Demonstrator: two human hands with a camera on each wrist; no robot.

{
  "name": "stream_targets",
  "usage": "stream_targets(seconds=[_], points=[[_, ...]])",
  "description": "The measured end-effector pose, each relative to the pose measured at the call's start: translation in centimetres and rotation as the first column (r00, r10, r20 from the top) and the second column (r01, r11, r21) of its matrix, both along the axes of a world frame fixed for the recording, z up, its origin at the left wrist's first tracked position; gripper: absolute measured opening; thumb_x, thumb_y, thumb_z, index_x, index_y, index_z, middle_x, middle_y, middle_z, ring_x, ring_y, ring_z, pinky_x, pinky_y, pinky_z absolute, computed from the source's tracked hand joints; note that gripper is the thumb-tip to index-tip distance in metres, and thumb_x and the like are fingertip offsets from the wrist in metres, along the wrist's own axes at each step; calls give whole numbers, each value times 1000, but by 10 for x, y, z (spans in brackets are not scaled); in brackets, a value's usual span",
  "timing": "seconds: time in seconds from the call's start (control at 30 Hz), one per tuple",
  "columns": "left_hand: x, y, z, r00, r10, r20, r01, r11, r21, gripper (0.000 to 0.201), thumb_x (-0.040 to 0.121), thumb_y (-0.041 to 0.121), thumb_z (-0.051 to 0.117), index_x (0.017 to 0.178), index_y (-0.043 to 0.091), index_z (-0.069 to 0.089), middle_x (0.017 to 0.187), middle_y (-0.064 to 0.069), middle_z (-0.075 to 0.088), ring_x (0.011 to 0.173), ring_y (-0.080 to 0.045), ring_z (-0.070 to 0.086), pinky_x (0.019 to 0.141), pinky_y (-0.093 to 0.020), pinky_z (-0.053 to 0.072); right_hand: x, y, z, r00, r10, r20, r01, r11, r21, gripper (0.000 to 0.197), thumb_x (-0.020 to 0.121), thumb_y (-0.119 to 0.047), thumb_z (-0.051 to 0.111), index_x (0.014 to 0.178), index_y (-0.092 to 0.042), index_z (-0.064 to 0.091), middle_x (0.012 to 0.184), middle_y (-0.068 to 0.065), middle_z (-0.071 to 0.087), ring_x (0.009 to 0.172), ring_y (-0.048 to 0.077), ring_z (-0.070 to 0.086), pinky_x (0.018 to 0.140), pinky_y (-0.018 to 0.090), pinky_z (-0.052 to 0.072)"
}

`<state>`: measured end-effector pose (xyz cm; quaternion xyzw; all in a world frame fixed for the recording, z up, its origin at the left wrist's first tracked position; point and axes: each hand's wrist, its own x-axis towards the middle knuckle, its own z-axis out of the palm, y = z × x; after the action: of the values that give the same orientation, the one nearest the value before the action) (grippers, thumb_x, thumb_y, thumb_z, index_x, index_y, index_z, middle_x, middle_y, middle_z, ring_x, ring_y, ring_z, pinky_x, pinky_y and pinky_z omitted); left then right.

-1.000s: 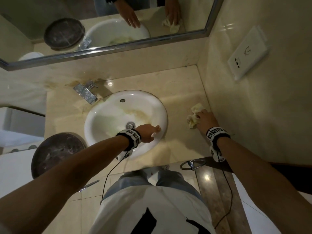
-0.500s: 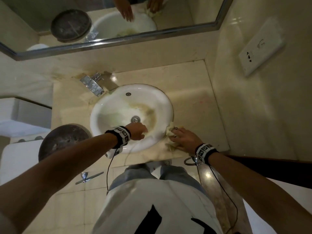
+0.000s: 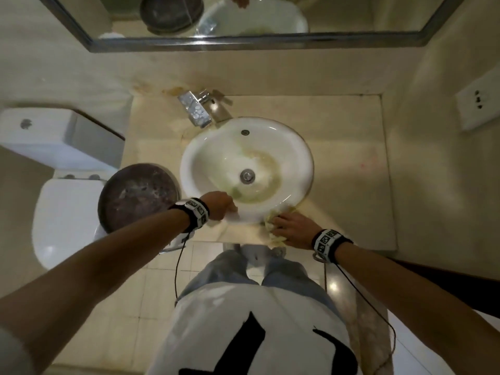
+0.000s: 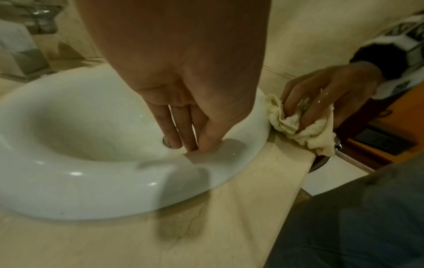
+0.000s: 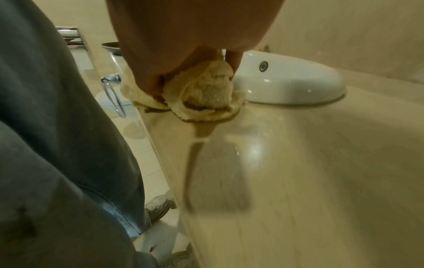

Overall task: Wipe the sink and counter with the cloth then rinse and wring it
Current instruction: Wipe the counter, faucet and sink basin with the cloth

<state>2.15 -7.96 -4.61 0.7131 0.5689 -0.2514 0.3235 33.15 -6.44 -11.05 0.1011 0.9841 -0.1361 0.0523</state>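
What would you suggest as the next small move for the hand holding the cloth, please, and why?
Probably slide the cloth leftward along the front strip of counter. The right hand presses it against the sink rim near the counter's front edge, and a darker smudge shows on the counter further along. The left hand only rests its fingertips on the rim.

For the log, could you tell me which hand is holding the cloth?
The right hand grips the cloth on the counter's front edge; the left hand rests bare on the sink rim.

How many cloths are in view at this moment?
1. A single pale yellow cloth lies bunched on the counter front edge beside the sink rim, held under the right hand. The mirror shows no other.
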Motion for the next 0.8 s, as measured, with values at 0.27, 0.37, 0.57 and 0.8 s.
stream_targets(seconds=[0.27,0.37,0.57,0.8], points=[[-2,17,-3,990,-137,23,138,990,-5,29,97,18,57,122,26,70,116,0,70,107,-26,64,82,-26,42,-24,-9,20,996,46,73,-49,998,42,36,64,-11,75,99,-19,70,124,8,62,101,30,62,77,45,56],[1,26,-1,984,-179,22,180,982,-55,34,97,12,54,126,23,68,124,-2,67,115,-27,61,95,-31,46,-8,-8,17,998,-22,50,23,1000,-21,30,72,-8,70,99,-21,67,131,4,59,106,31,62,81,44,54],[19,48,7,985,-171,-2,171,985,33,44,97,16,48,138,30,56,147,1,51,134,-22,48,111,-32,36,52,4,15,963,-268,-22,267,962,-52,22,85,-34,67,103,-21,67,127,7,64,109,33,61,76,44,56],[75,67,13,975,-174,142,166,984,64,54,98,17,48,150,29,39,156,5,38,144,-19,37,118,-35,26,130,31,44,554,-783,281,796,597,94,51,78,-35,72,124,-15,64,130,13,55,114,36,52,80,46,51]])
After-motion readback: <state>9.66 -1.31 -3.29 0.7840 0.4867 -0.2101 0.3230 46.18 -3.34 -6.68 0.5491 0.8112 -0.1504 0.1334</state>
